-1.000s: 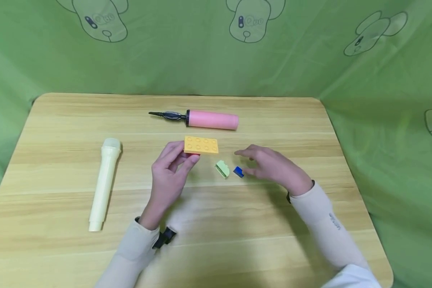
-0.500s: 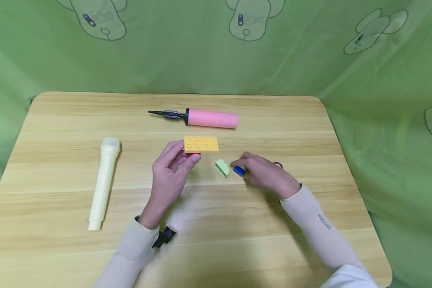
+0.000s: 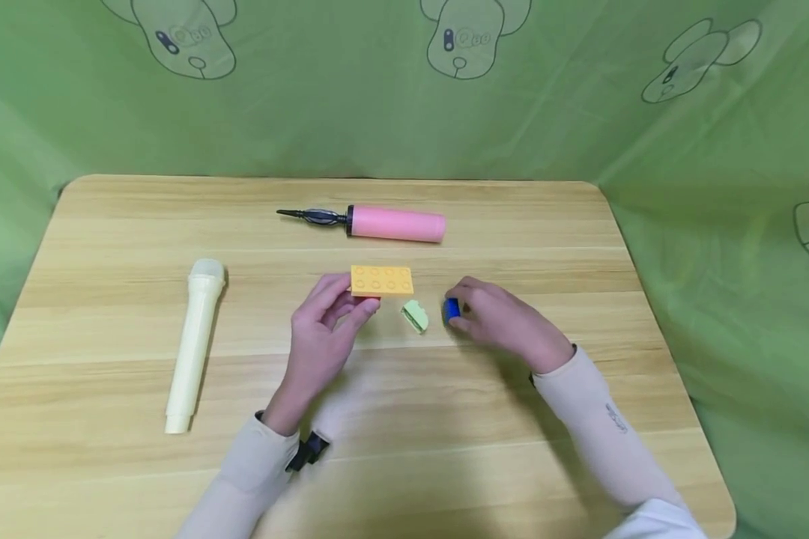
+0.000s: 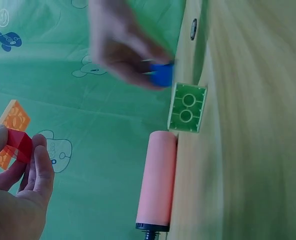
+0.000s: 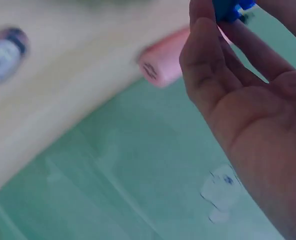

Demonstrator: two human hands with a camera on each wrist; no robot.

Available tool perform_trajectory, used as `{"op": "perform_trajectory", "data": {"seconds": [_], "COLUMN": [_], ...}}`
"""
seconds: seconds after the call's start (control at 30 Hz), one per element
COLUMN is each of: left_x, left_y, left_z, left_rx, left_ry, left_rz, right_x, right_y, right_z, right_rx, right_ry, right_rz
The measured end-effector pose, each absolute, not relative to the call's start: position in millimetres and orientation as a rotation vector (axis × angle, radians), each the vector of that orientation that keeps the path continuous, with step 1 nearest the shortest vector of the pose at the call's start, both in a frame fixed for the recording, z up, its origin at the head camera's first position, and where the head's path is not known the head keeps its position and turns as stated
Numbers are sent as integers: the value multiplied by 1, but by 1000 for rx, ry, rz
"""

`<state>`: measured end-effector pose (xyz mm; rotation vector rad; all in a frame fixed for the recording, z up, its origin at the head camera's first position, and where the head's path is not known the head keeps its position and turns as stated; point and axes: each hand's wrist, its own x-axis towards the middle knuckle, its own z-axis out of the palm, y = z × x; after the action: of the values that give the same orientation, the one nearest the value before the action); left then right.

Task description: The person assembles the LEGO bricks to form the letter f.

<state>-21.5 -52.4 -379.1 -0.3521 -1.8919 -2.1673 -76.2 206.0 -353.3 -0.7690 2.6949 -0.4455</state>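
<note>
My left hand point(image 3: 320, 333) holds a red toy brick point(image 4: 21, 145) between thumb and fingers. Joined to it is an orange brick point(image 3: 381, 280) with two rows of studs, facing up in the head view. My right hand point(image 3: 502, 320) pinches a small blue brick point(image 3: 452, 310) between thumb and fingertips, low over the table. Between the two hands a light green brick point(image 3: 415, 316) lies tipped on its side. Its hollow underside shows in the left wrist view. Fingers of my left hand hide most of the red brick in the head view.
A pink hand pump point(image 3: 396, 224) with a black nozzle lies farther back on the wooden table point(image 3: 404, 479). At the left lies a cream toy microphone point(image 3: 195, 344). Green cloth point(image 3: 350, 127) hangs behind the table. In the right wrist view an oval thing point(image 5: 4, 55) is blurred.
My right hand has closed its fingers on the blue brick and turned it. My left hand has shifted slightly right and nearer with the joined red and orange bricks.
</note>
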Motion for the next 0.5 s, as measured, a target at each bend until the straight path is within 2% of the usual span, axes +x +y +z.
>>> {"op": "perform_trajectory", "data": {"seconds": [0.33, 0.5], "left_x": [-12, -11], "left_y": [-49, -51], "left_z": [-390, -400], "left_rx": [-345, -381], "left_ry": [-1980, -2171], "left_rz": [-2194, -2187], "right_x": [-59, -52], "right_y": [183, 168], "right_z": [-296, -284], "right_rx": [-1133, -1251], "right_ry": [2987, 2932], "right_rz": [-611, -720]}}
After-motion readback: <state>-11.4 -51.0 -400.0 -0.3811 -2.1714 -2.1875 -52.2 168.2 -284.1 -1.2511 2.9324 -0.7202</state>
